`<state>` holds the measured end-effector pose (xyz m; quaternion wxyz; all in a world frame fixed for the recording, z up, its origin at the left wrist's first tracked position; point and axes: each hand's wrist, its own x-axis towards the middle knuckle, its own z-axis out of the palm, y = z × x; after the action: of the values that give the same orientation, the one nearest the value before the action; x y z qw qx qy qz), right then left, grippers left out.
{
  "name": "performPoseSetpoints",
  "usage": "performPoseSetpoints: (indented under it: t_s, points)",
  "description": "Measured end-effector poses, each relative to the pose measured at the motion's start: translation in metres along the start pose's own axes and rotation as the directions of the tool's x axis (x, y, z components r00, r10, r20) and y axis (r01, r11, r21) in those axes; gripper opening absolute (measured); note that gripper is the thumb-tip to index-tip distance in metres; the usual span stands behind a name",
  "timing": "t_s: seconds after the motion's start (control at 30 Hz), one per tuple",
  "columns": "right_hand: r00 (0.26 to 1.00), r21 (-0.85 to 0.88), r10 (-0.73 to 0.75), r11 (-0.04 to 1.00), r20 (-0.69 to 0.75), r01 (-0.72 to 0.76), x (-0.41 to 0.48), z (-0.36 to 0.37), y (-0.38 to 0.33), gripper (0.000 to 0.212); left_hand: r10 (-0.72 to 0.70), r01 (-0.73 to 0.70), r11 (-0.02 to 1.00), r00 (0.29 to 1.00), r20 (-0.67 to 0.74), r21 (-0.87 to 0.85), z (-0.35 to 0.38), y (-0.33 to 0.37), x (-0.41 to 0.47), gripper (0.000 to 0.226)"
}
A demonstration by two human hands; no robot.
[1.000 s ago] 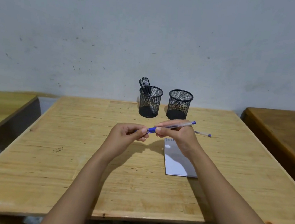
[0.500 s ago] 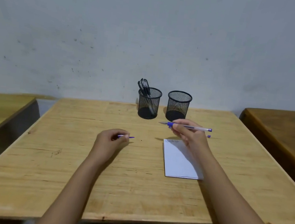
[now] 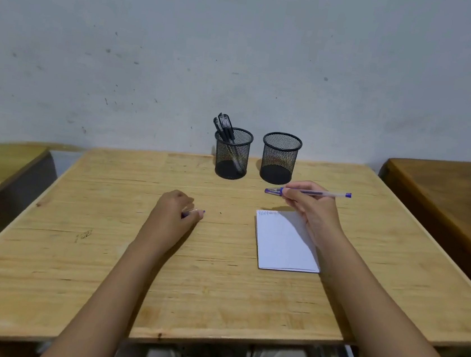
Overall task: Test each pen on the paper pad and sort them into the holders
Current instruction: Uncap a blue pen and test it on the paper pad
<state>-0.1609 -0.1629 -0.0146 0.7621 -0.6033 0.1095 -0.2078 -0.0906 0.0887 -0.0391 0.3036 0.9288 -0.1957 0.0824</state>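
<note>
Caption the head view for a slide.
Right hand holds uncapped blue pen above white paper pad; left hand holds its cap.

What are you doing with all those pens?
A person is trying out pens at a wooden table. The right hand holds a blue pen with its cap off, just above the paper pad, which has some blue scribbles along its top edge. The left hand rests on the table, pinching what looks like the cap. At the back stand two mesh holders: the left holder has a few dark pens, the right holder looks empty.
</note>
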Motion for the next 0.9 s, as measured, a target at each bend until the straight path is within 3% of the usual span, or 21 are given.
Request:
performPoseSetpoints:
  t_s: [0.1,0.2,0.3,0.43,0.53,0.67,0.9]
  points:
    - [0.999,-0.037,0.011,0.999,-0.046,-0.013,0.006,-0.002,-0.001,0.015,0.057,-0.058,0.997,0.998,-0.019,-0.056,0.008,0.030,-0.007,0.045]
    - [0.996,0.110,0.085,0.991,-0.034,-0.080,0.009,-0.001,0.000,0.015,0.180,-0.163,0.977,0.975,0.131,-0.137,0.027,0.065,-0.017,0.056]
    - [0.993,0.124,0.110,0.987,-0.030,-0.106,0.013,0.000,0.005,0.020,0.283,-0.274,0.959,0.922,0.266,-0.070,0.045,0.083,-0.019,0.069]
    - [0.991,0.010,0.122,0.992,-0.055,-0.122,0.016,-0.002,0.013,0.034,0.230,-0.280,0.959,0.862,0.452,0.046,0.066,0.079,-0.021,0.075]
    - [0.987,-0.125,0.131,0.982,-0.088,-0.141,0.018,-0.003,0.021,0.041,0.232,-0.300,0.951,0.852,0.468,0.074,0.070,0.077,-0.021,0.073]
    - [0.996,-0.344,0.009,0.938,-0.094,-0.041,0.025,0.000,0.027,0.040,0.221,-0.310,0.944,0.848,0.482,0.114,0.071,0.077,-0.020,0.072]
    - [0.998,-0.368,-0.010,0.930,-0.060,-0.013,0.027,-0.003,0.033,0.039,0.204,-0.304,0.942,0.853,0.480,0.139,0.072,0.079,-0.019,0.072]
